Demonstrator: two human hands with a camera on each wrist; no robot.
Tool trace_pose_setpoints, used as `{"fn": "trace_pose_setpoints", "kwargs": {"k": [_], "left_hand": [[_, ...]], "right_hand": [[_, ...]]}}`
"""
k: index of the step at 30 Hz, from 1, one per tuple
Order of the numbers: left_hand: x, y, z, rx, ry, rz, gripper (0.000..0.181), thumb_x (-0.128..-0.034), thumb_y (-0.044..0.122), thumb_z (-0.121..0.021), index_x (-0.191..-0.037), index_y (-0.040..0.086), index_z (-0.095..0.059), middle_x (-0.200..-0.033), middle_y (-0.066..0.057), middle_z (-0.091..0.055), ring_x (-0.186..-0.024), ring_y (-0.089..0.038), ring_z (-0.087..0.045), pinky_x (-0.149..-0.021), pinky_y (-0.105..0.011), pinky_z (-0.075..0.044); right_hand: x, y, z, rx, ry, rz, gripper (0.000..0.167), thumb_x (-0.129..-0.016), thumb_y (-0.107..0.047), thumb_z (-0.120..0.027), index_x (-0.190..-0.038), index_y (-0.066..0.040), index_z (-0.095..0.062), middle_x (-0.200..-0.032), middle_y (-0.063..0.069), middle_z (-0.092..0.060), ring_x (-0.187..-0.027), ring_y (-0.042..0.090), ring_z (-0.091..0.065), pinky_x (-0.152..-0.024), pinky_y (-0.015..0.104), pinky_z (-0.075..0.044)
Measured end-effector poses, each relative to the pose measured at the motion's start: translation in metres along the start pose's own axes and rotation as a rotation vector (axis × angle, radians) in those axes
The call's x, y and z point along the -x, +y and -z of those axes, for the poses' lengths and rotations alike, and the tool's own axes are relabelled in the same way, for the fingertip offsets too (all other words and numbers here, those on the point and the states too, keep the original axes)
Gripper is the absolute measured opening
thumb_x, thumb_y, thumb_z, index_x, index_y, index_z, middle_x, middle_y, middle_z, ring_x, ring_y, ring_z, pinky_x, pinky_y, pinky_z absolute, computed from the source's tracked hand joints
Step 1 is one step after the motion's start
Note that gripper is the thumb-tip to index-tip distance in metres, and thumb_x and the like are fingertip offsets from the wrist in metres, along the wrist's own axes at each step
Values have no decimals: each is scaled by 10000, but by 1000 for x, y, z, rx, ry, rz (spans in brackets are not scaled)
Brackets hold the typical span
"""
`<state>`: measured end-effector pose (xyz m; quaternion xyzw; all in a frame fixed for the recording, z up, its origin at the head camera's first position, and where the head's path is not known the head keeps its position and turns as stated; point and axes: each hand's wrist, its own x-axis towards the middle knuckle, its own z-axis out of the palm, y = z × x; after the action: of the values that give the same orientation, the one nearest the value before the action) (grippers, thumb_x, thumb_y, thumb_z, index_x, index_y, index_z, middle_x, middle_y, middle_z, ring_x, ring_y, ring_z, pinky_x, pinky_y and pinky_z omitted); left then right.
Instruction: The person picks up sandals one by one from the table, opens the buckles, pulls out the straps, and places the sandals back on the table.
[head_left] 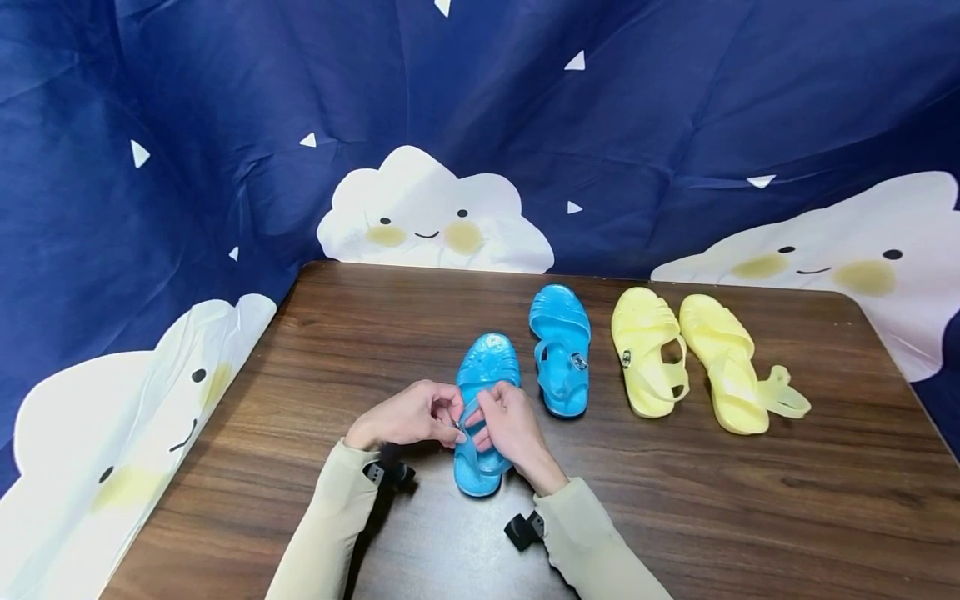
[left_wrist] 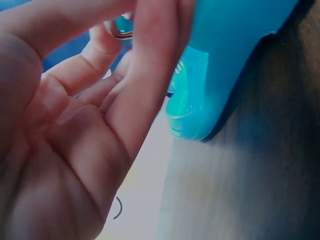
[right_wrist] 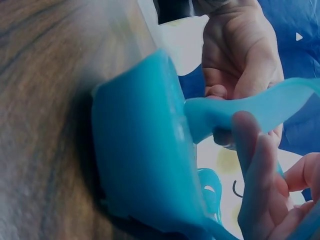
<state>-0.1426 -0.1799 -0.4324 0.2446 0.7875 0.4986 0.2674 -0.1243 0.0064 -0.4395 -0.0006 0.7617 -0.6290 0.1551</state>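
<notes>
A blue jelly sandal lies on the table with its toe pointing away from me. My left hand pinches the small metal buckle at the sandal's left side. From the other side my right hand reaches over the sandal and holds its strap between the fingers. The strap stands raised above the sole, and both hands meet close together there. In the right wrist view, the sandal's heel fills the middle. Fingers partly cover the buckle in the left wrist view.
A second blue sandal stands just right of the worked one, its strap at the buckle. Farther right lie two yellow sandals; one has its strap across, the other has its strap splayed outward. A cloud-patterned curtain hangs behind the wooden table.
</notes>
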Motion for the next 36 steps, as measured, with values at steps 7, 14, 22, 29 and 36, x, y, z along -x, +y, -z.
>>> {"fn": "trace_pose_setpoints", "kwargs": {"k": [7, 14, 22, 29, 36], "left_hand": [[1, -1, -1, 15, 10, 5, 192, -809, 1, -739, -821, -3, -547, -657, -22, -655, -661, -429, -650, -543, -254, -509], [2, -1, 1, 37, 7, -13, 200, -807, 17, -744, -830, -14, -547, -645, -9, -626, -644, -460, -608, -535, -249, -497], [2, 0, 3, 32, 2, -25, 203, -807, 21, -745, -834, -9, -546, -663, -43, -656, -644, -444, -630, -568, -374, -556], [2, -2, 4, 60, -8, -35, 170, -873, 77, -703, -855, 5, -550, -706, -112, -668, -677, -456, -641, -626, -429, -578], [1, -1, 4, 86, 6, -33, 155, -915, 82, -652, -926, -6, -525, -773, -196, -676, -679, -409, -666, -644, -457, -583]], "right_hand": [[0, -1, 1, 1, -23, 15, 189, -944, -161, -442, -920, -11, -553, -773, 91, -724, -462, 143, -624, -487, 327, -554], [-1, 1, 1, -12, -20, 11, 188, -942, -151, -446, -925, -7, -565, -787, 105, -727, -478, 147, -633, -498, 319, -556], [2, -3, 1, -43, -4, 14, 205, -960, -160, -460, -938, 12, -570, -833, 164, -733, -489, 180, -638, -496, 321, -551], [2, -3, 2, -57, -16, 10, 199, -952, -146, -447, -925, 11, -567, -808, 143, -728, -501, 187, -657, -501, 302, -550], [1, -3, 3, -58, -41, -6, 193, -941, -152, -437, -933, 2, -553, -807, 92, -725, -529, 193, -677, -523, 291, -558]]}}
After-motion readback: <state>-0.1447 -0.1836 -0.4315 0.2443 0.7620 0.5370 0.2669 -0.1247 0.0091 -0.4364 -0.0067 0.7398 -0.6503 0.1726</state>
